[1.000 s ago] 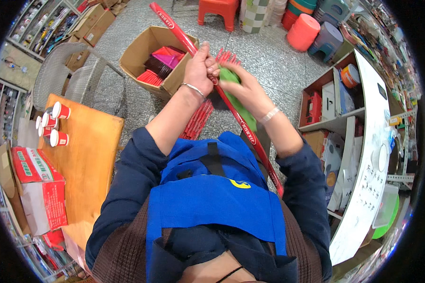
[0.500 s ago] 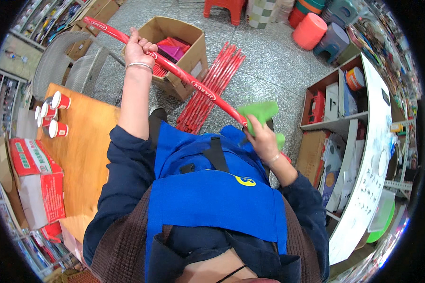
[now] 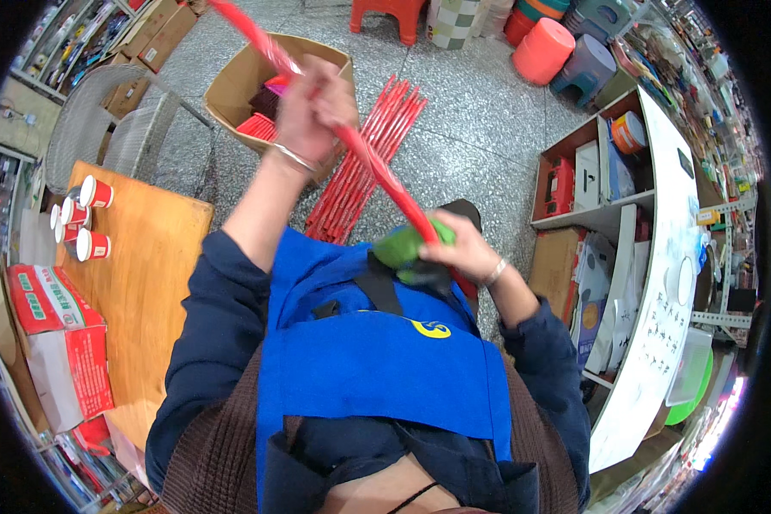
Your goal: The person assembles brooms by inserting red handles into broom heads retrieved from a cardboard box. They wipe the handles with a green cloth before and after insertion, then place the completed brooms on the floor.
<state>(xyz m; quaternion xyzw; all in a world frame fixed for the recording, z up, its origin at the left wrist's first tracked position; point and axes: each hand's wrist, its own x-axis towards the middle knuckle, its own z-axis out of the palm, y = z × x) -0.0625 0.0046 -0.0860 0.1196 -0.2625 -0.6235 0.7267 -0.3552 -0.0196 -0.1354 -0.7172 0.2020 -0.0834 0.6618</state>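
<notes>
A long, glossy red pole (image 3: 377,165) slants across in front of me, its far end running out past the top edge. Closed around its upper part is my left hand (image 3: 317,111), somewhat blurred, with a bracelet at the wrist. Lower down, my right hand (image 3: 460,244) presses a green cloth (image 3: 400,248) around the pole, fingers closed over both. The pole's near end is mostly hidden by that hand and cloth. Beyond, a bundle of similar red poles (image 3: 364,163) lies on the floor beside an open cardboard box (image 3: 218,94) holding red, pink and dark pieces.
On my left is a wooden table (image 3: 150,283) with several paper cups (image 3: 97,192) and a red-and-white carton (image 3: 64,343). A mesh chair (image 3: 137,128) stands behind it. A white-topped cabinet (image 3: 660,300) flanks my right; plastic stools (image 3: 544,51) are farther back.
My left hand has moved right and nearer along the pole. The cloth and my right hand have shifted slightly nearer and left, and the pole now slopes more steeply. The view has shifted slightly.
</notes>
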